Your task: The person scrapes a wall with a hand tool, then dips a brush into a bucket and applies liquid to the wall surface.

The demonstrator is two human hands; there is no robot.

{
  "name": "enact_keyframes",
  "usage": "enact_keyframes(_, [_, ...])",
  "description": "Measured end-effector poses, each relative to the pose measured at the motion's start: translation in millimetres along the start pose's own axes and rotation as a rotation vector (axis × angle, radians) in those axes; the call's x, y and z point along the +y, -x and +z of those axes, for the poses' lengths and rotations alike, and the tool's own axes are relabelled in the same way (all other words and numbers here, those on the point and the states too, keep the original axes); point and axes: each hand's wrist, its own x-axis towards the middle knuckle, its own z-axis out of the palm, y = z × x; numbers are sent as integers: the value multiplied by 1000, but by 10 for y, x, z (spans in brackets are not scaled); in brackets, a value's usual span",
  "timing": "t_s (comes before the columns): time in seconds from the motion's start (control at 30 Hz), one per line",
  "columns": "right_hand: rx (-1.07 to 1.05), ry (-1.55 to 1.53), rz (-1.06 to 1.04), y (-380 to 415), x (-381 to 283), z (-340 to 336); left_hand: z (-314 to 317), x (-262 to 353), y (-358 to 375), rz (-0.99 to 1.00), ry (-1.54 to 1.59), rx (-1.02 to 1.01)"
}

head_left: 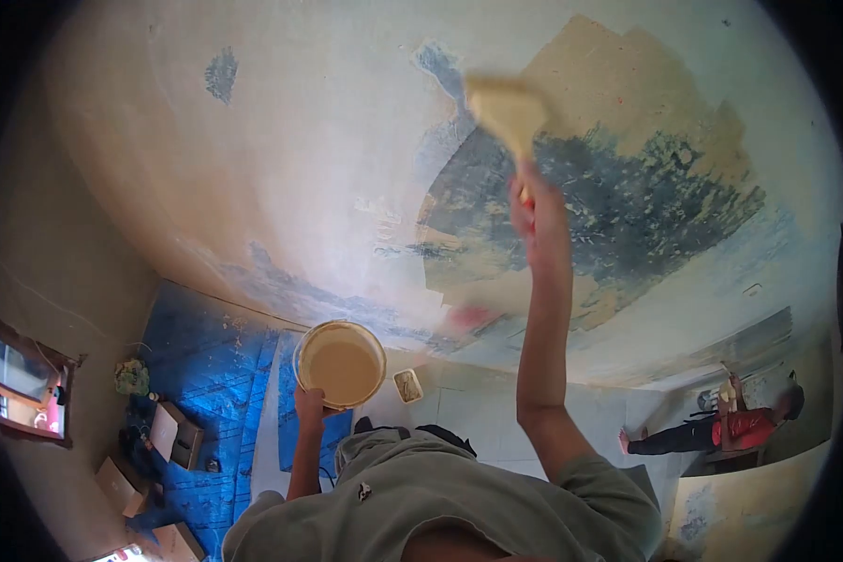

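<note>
Your right hand (539, 206) is closed round the brush (510, 110), whose long axis runs up and slightly left from your fist. Its broad end lies before the wall (328, 140), beyond the dark patch (618, 211); blur hides any contact. Well apart, down to the left, your left hand (311, 405) grips the bucket (345, 324) by its near edge.

Wall (318, 159) is looking matt, with rough, flaky dark patches (618, 206). Bucket (342, 331) is looking like plastic, its tan mix (342, 370) smooth. Floor sheet (201, 365) is showing creased, slightly glossy plastic; shirt (506, 492), matt cloth; box (122, 487), dull cardboard.
</note>
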Motion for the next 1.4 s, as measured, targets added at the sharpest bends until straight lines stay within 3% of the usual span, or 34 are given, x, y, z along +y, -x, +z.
enact_keyframes(0.07, [136,-1,-132,-143,-378,178,-30,78,77,-12,6,-7])
enact_keyframes(0.13, [137,-43,-305,-342,-539,253,-80,61,88,-27,9,-9])
enact_keyframes(0.23, [162,-221,-232,-752,-370,307,-145,-83,71,-13,-12,32])
enact_keyframes(0.4, [302,-221,-113,-726,669,488,-253,-236,112,-117,-19,100])
enact_keyframes(0.53, [295,162,-155,-302,1848,566,-235,-39,281,-156,-7,117])
enact_keyframes(0.6, [289,372,-17,-20,2562,534,-290,-42,275,-122,36,38])
enact_keyframes(0.73, [249,669,259,650,3715,420,-274,38,304,-161,-46,107])
enact_keyframes(0.8, [230,365,670,803,3940,356,-287,42,305,-106,1,59])
enact_keyframes(0.97, [224,303,585,508,3606,260,-324,70,232,-83,-2,42])
enact_keyframes(1.17, [59,-17,624,136,2005,458,-300,127,235,-67,29,37])
enact_keyframes(1.27, [55,-54,486,177,1446,602,-354,78,181,-103,-10,76])
enact_keyframes(1.33, [-9,-94,330,137,1060,643,-495,-202,42,-116,-3,75])
enact_keyframes(1.4, [-14,-76,268,86,636,721,-759,-683,-338,29,-143,70])
